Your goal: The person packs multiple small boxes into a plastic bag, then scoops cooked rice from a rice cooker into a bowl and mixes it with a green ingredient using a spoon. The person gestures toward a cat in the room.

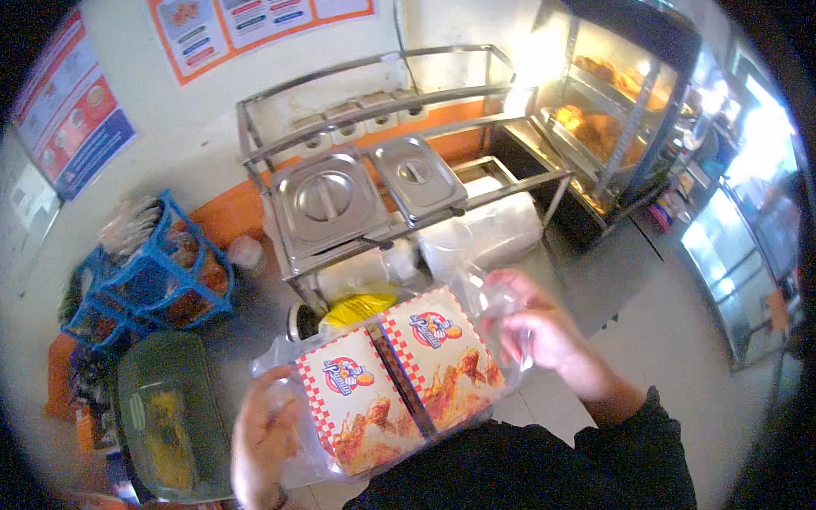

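Note:
Two printed cardboard food boxes, a left one and a right one, lie side by side in front of my body with a dark gap between them. A clear plastic bag surrounds their sides. At the left end, my left hand is curled against the bag, its fingertips partly hidden by plastic. My right hand holds bunched clear plastic at the right end. A yellow plastic packet lies just behind the boxes.
Behind stands a metal rack with lidded steel pans and rolls of clear plastic bags beneath. Blue baskets and a dark translucent tub are at left. A lit food warmer stands at back right.

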Demonstrator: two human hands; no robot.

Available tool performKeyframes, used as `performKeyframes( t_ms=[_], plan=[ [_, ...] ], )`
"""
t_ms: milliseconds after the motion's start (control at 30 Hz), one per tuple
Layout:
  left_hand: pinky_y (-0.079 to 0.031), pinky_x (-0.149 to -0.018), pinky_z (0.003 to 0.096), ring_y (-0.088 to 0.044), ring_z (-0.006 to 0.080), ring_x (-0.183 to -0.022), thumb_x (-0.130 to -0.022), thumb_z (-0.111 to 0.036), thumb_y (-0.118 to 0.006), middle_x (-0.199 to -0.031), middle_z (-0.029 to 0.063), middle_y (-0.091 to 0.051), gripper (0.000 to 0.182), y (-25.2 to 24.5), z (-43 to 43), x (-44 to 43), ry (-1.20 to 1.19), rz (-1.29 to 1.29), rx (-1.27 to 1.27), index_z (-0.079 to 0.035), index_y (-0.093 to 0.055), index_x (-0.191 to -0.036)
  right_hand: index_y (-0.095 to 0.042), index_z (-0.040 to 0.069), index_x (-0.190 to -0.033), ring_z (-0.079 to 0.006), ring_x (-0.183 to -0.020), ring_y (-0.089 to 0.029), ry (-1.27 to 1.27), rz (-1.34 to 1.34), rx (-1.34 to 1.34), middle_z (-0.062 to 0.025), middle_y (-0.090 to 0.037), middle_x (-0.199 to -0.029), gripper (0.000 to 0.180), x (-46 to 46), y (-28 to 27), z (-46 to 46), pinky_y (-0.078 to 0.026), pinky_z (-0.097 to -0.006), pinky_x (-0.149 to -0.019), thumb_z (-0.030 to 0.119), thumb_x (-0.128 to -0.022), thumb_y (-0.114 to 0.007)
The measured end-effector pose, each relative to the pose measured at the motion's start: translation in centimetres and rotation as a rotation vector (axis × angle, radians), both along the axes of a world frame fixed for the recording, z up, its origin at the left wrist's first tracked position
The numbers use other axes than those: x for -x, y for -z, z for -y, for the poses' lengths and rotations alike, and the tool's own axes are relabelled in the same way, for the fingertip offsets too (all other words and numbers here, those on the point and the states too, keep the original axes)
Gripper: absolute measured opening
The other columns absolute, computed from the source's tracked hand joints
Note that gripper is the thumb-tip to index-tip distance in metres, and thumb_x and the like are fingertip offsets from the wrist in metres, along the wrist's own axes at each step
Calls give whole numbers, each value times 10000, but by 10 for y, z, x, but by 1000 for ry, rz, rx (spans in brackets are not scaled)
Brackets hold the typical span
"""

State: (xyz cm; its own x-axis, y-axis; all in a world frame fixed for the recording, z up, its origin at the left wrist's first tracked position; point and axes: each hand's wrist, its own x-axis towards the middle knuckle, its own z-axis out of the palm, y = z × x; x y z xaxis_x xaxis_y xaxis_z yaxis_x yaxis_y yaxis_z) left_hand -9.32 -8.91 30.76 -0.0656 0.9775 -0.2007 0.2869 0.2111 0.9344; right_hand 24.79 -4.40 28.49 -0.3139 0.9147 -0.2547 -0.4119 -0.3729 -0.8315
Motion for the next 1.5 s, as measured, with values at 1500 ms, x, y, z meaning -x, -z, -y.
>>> performKeyframes(
  t_ms=[1500],
  plan=[
    [-409,-475,174,-450,32,-588,-833,-50,-573,-930,22,-478,295,-54,44,177,-478,-269,-650,-57,-472,-1111,-479,122,-1114,-55,-423,-445,-739,-99,-426,-189,-659,-901,276,389,-76,-203,-341,-185,-372,97,-840,-507]
  ],
)
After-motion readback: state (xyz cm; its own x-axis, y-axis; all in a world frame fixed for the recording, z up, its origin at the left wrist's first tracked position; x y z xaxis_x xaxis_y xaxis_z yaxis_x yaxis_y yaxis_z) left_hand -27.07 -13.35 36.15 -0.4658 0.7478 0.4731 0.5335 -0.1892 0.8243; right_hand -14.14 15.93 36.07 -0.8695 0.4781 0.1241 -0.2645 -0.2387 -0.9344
